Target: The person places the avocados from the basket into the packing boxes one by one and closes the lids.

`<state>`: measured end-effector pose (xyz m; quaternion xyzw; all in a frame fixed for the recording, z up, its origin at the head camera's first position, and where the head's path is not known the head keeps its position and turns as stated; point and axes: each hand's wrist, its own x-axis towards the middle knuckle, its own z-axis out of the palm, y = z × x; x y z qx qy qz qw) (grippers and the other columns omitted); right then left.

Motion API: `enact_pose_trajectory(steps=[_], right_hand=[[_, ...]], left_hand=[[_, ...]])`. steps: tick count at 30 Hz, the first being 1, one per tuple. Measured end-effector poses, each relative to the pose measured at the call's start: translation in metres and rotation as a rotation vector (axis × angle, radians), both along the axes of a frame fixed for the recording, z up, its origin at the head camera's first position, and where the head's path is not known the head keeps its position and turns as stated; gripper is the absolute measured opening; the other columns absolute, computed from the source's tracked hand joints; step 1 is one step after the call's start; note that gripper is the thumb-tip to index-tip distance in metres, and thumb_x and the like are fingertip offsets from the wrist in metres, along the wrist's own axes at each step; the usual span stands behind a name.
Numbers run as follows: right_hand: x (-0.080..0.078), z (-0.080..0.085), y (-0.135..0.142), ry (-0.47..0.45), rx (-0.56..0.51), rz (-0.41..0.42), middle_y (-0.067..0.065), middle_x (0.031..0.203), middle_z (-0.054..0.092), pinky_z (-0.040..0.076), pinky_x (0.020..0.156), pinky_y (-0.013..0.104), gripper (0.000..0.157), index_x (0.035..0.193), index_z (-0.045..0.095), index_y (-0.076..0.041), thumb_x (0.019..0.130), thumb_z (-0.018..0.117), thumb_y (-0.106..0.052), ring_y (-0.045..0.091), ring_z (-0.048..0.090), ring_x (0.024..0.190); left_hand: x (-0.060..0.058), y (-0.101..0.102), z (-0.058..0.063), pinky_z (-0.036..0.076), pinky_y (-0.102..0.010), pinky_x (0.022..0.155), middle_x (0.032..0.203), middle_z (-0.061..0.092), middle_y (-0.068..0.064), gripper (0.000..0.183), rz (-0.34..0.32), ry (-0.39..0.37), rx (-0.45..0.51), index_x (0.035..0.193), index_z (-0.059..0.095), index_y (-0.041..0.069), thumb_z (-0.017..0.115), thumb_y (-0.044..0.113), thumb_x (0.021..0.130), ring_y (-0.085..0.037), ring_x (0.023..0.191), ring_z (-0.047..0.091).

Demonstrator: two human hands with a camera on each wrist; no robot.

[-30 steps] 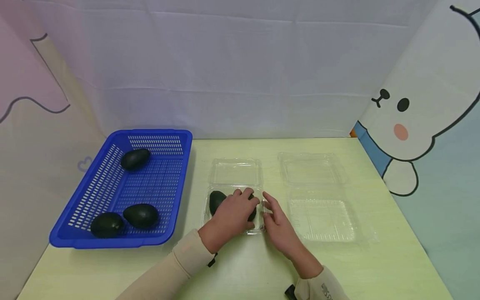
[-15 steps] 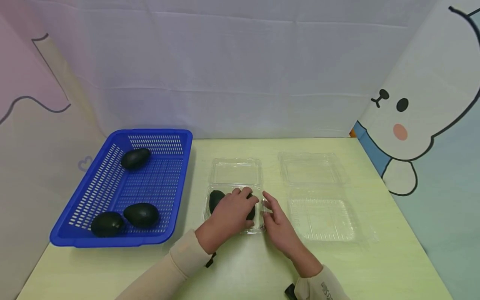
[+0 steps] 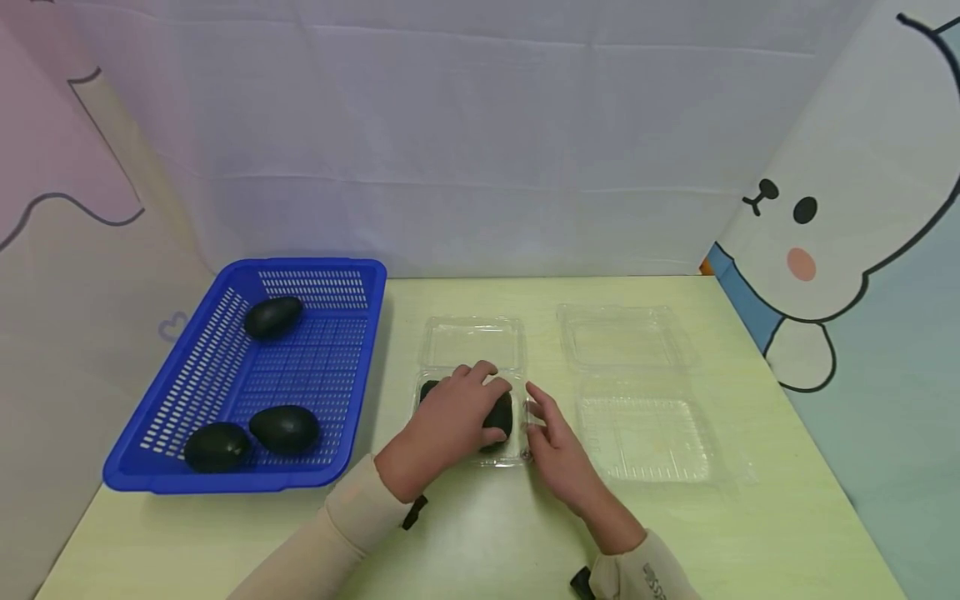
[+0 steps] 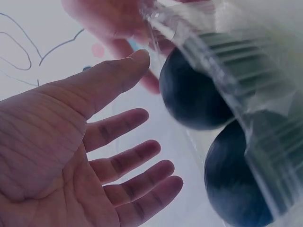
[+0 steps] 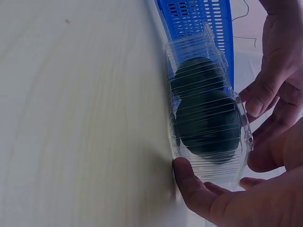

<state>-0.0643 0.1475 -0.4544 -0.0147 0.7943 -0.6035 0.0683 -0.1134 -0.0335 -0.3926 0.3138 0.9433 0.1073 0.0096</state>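
A small clear plastic clamshell box (image 3: 504, 460) lies in mid-table, its lid (image 3: 472, 342) folded back. Two dark avocados sit in its base: one (image 3: 498, 418) shows at the right in the head view, while the other is mostly hidden under my left hand (image 3: 453, 412). That hand hovers over the fruit; in the left wrist view its fingers are spread and stand apart from both avocados (image 4: 191, 94). My right hand (image 3: 561, 462) holds the right end of the box, thumb and fingers around its wall, as the right wrist view also shows.
On the left stands a blue perforated basket (image 3: 367, 350) with three avocados (image 3: 285, 429) inside. A second, larger clamshell (image 3: 645, 437) lies open to the right. A white cloth (image 3: 480, 142) hangs along the table's back edge.
My left hand has shifted left and slightly back toward the lid, uncovering more of the right-hand avocado and hiding more of the other. The right hand stays where it was on the box.
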Motion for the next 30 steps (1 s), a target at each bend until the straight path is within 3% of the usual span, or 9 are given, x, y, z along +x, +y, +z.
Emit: enact_pose_trajectory(steps=[8,16,30], right_hand=[[0.0,0.001,0.0,0.009,0.006,0.001,0.027,0.151,0.046,0.051,0.08,0.032,0.056,0.16,0.034,-0.013,0.106,0.046,-0.001,0.033,0.062,0.11],[0.0,0.001,-0.001,0.007,0.009,-0.003,0.027,0.151,0.046,0.051,0.08,0.034,0.056,0.16,0.035,-0.013,0.106,0.046,-0.001,0.034,0.062,0.108],[0.0,0.001,-0.001,0.007,-0.004,-0.007,0.028,0.15,0.046,0.052,0.079,0.034,0.056,0.159,0.035,-0.012,0.105,0.046,0.0,0.035,0.062,0.11]], left_hand=[[-0.005,-0.011,0.009,0.057,-0.046,0.089,0.134,0.059,-0.014,0.057,0.035,0.017,0.062,0.13,0.067,0.009,0.086,0.037,0.085,-0.036,0.115,0.06],[-0.011,-0.022,0.014,0.054,-0.047,0.094,0.135,0.059,-0.014,0.051,0.118,-0.01,0.136,0.131,0.067,0.008,0.079,0.038,0.092,-0.038,0.119,0.059],[-0.022,-0.037,0.012,0.05,-0.051,0.102,0.144,0.052,-0.021,0.06,0.247,-0.092,0.249,0.143,0.057,0.004,0.075,0.035,0.096,-0.043,0.124,0.056]])
